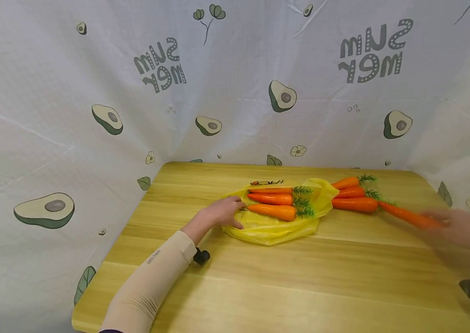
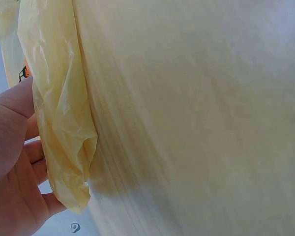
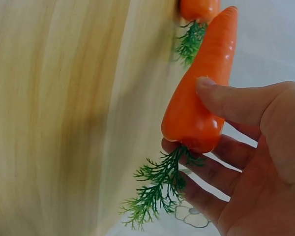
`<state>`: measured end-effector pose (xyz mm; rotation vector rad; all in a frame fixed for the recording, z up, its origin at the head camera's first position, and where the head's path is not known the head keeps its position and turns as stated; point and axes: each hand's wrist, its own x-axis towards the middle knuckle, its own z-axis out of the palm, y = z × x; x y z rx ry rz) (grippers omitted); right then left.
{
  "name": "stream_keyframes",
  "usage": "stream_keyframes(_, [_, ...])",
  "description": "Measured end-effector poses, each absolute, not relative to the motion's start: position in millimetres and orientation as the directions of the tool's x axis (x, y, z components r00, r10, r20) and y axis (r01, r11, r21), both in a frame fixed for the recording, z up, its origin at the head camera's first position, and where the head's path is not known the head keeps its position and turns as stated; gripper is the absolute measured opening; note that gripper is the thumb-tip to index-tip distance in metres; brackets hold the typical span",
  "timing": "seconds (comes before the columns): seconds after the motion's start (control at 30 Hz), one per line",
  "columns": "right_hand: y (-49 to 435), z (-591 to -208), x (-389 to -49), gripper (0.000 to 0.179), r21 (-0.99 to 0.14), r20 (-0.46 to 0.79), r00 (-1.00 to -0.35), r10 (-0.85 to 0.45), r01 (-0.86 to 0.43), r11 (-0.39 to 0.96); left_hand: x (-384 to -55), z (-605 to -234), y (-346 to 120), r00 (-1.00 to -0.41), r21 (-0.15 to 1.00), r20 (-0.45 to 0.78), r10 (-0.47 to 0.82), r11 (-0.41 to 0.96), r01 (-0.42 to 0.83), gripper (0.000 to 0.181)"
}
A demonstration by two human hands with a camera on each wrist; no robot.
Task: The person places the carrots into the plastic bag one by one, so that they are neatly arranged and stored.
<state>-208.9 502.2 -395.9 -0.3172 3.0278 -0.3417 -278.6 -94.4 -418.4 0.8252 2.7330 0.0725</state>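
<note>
A yellow plastic bag (image 1: 270, 236) lies spread on the table, with 3 orange carrots (image 1: 274, 212) with green tops showing in it, their tips pointing left. My left hand (image 1: 224, 212) holds the bag's left edge with curved fingers; in the left wrist view the crumpled film (image 2: 64, 108) hides some fingertips. At the right, my right hand (image 1: 461, 226), blurred in the head view, grips another carrot (image 3: 204, 93). Its thumb presses the side and the fingers support it from behind, while the leafy top hangs free below.
Right of the bag, several carrots (image 1: 355, 205) lie together, partly against the bag's edge. The wooden table (image 1: 284, 282) ends at a printed white curtain (image 1: 243, 148) behind and at the sides. A small dark printed mark (image 1: 265, 182) is by the bag's back edge.
</note>
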Motion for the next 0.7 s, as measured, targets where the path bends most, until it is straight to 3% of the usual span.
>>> stream_keyframes(0.7, [446.8,-349.8,-202.9,0.055,-0.229,-0.037,-0.976,-0.215,-0.201,0.952,-282.8,-422.6,-95.1,-0.792,0.141,-0.265,0.55,0.835,0.532,0.08])
